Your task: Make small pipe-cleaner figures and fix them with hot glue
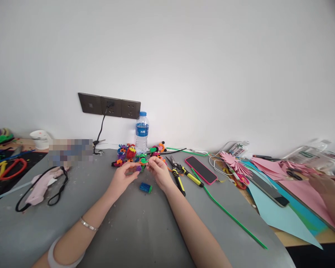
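Observation:
My left hand (pixel 123 176) pinches a small purple fuzzy piece (pixel 139 168) between thumb and fingers. Close beside it, my right hand (pixel 159 173) is closed at the fingertips; what they grip is too small to make out. A green curled pipe-cleaner shape (pixel 143 159) shows just behind the fingertips, and I cannot tell whether it is held. Below the hands lies a small blue block with a green end (pixel 145 187). Colourful pipe-cleaner figures (pixel 131 150) stand behind the hands, partly hidden by them.
Yellow-handled pliers (pixel 178 181), a pink-cased phone (pixel 201 169) and a long green pipe cleaner (pixel 234 216) lie to the right. A water bottle (pixel 142 130) stands by the wall. A pink glue gun (pixel 40 188) lies left. Another person's hand (pixel 328 193) is over papers at far right.

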`<action>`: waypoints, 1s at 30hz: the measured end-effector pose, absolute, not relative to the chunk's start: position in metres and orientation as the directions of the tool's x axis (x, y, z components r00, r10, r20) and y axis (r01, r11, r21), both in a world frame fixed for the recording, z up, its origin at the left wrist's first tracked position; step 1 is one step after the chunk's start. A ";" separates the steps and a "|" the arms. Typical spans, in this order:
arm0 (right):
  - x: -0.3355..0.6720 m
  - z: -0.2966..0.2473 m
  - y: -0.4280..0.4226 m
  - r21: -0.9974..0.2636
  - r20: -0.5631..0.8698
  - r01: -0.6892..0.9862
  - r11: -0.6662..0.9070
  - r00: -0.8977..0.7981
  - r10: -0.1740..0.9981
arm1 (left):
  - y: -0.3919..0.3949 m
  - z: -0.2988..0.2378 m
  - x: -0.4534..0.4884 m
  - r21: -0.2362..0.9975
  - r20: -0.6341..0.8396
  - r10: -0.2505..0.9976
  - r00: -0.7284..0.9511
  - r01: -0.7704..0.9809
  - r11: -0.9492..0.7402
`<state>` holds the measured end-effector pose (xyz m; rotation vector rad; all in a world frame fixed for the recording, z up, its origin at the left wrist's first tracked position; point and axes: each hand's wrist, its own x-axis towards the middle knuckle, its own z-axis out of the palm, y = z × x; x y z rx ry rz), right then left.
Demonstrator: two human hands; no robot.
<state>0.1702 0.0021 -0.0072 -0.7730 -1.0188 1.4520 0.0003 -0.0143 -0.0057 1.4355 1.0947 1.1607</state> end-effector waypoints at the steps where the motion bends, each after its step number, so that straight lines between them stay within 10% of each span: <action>1: 0.170 -0.007 0.002 -0.906 0.079 -0.423 0.006 -0.154 0.985 | -0.014 -0.005 0.000 0.988 0.127 0.982 0.142 0.064 -0.137; 30: 0.167 -0.006 -0.002 -0.960 0.095 -0.279 0.020 -0.258 0.961 | -0.017 -0.002 0.000 0.975 0.041 0.986 0.163 -0.221 -0.004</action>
